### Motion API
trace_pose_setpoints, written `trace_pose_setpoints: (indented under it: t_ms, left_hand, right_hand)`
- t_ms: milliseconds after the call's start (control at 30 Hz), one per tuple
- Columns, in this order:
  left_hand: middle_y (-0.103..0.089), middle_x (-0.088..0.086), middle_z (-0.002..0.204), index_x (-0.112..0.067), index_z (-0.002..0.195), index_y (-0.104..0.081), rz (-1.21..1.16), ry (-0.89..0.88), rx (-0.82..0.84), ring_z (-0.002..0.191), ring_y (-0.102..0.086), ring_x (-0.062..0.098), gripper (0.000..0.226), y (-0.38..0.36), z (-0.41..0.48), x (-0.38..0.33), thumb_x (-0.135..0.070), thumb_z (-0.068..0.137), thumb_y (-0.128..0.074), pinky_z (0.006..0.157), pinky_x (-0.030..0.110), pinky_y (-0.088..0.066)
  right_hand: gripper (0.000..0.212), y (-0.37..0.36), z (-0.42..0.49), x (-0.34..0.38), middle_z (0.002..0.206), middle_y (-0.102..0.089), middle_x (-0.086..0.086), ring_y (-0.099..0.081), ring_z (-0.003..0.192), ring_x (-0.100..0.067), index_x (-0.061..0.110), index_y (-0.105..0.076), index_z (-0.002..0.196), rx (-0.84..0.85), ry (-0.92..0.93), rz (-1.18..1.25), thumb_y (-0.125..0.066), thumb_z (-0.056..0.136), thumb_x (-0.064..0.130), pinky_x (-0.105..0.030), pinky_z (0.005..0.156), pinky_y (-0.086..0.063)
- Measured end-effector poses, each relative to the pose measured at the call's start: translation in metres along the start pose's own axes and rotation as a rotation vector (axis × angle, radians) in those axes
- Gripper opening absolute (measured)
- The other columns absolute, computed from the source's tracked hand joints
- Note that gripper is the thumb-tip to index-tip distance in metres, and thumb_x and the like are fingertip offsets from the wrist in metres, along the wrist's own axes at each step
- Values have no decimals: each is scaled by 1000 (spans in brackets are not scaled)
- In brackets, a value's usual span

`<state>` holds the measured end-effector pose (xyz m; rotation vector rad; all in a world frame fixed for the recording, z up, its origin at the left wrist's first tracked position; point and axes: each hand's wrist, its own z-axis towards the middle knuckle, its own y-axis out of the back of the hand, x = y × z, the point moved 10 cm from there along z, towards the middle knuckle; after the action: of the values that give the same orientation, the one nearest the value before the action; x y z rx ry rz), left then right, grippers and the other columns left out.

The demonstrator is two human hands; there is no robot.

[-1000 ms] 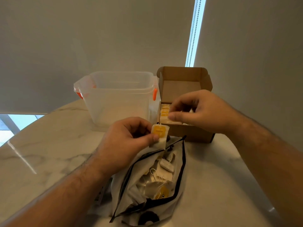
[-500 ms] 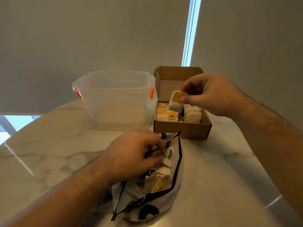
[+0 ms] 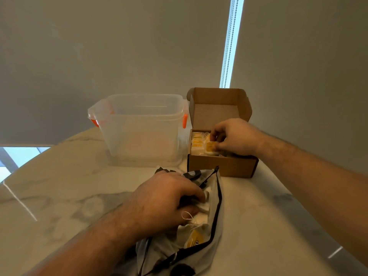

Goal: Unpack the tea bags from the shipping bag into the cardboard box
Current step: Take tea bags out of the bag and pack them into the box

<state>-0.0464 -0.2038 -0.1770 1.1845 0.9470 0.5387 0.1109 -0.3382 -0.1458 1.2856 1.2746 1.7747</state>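
Observation:
A white shipping bag (image 3: 216, 234) with black edging lies open on the marble table, loose tea bags (image 3: 196, 235) with yellow tags showing inside. My left hand (image 3: 165, 202) reaches into the bag's mouth, fingers curled around tea bags there. Behind it stands the open cardboard box (image 3: 223, 166), lid up, with a row of tea bags (image 3: 197, 144) along its left side. My right hand (image 3: 237, 137) is lowered into the box and pinches a yellow-tagged tea bag (image 3: 211, 147) just above the others.
A clear plastic tub (image 3: 143, 128) with orange latches stands left of the box, close against it. The round marble table (image 3: 59, 192) curves away at left and right. Grey roller blinds hang behind, with a bright window strip between them.
My right hand carried the tea bag from in front of the lid down into the box. My left hand pushed deeper into the shipping bag and closed on more tea bags.

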Motion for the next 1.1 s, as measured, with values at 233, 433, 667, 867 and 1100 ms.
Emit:
trace_pose_setpoints:
  t_ms: [233,433,667,867,1100]
  left_hand:
    - [-67,-29,104,-48,107,-65,-415,127,-106,93,-67,-5,19,2,-4,23,-35,93,-71,80,25,-61]
    - [-71,-10,97,-38,95,-64,-581,119,-223,89,-68,9,11,13,-6,29,-29,95,-69,77,28,-60]
    - [-72,-4,98,-31,98,-71,-791,112,-323,96,-70,15,11,21,-6,40,-21,96,-67,88,42,-58]
    - [-76,-1,102,-27,99,-77,-906,196,-340,95,-71,17,20,16,-5,54,-11,96,-65,84,37,-57]
    - [-76,5,112,-20,108,-76,-1047,268,-284,105,-72,27,27,5,-5,63,0,95,-61,91,46,-59]
  right_hand:
    - [33,-7,5,6,97,-62,14,-61,91,-9,34,-60,111,-49,60,-177,-81,85,37,-25,72,-49]
    - [19,-7,1,8,103,-66,15,-60,99,-8,36,-71,108,12,114,-228,-76,89,37,-26,81,-50]
    - [11,-20,7,8,98,-67,16,-61,94,-6,38,-73,99,107,125,-251,-77,89,37,-28,83,-56]
    - [20,-19,11,16,84,-62,14,-59,84,-8,38,-58,77,55,182,-361,-72,90,35,-29,76,-53]
    - [9,-25,14,15,93,-65,11,-60,89,-9,37,-68,97,66,156,-396,-68,94,45,-29,81,-54]
